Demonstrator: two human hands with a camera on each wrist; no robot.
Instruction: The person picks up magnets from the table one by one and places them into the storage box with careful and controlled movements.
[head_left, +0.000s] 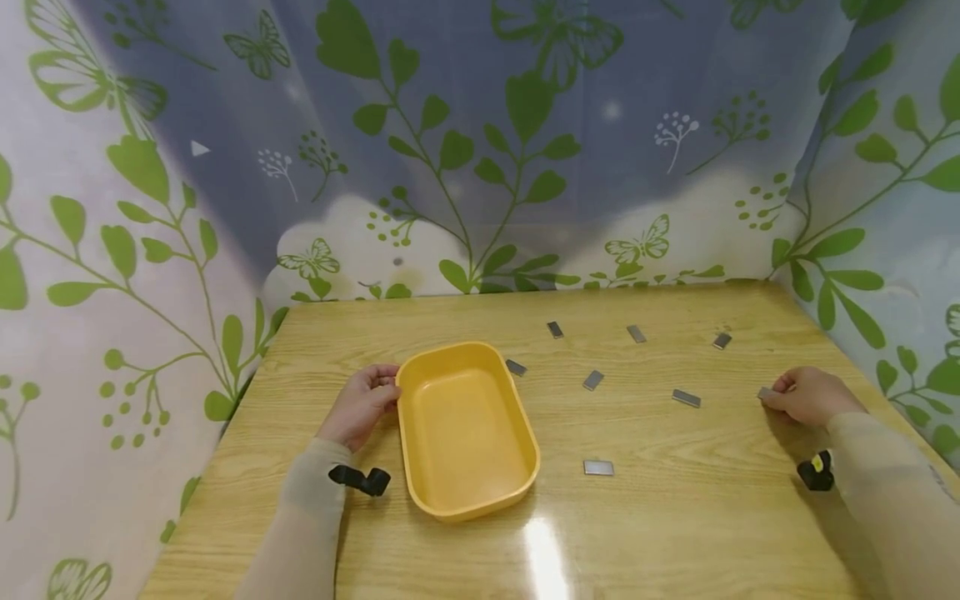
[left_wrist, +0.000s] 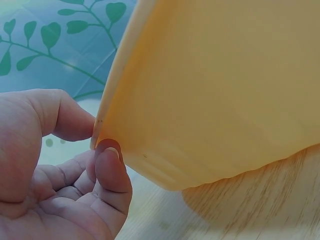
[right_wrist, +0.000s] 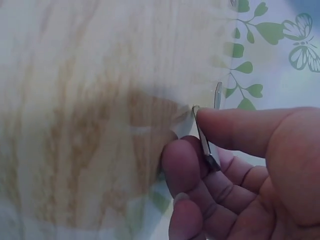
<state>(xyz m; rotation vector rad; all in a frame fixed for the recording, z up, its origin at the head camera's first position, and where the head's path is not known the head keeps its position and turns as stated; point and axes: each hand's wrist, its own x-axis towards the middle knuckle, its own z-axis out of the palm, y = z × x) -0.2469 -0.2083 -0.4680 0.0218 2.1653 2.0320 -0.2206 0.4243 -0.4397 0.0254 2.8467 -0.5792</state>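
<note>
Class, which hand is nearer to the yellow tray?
Left. The left hand pinches the yellow tray at its left edge; the right hand is far to its right, holding a grey piece.

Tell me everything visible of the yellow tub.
The yellow tub looks like smooth plastic: oblong, open-topped, with rounded corners, a thin rim and nothing showing inside. It stands mouth up on the wooden table; I can't tell whether it's slightly tilted. The left hand pinches its left rim. A grey piece lies close by its right side; contact is unclear.
</note>
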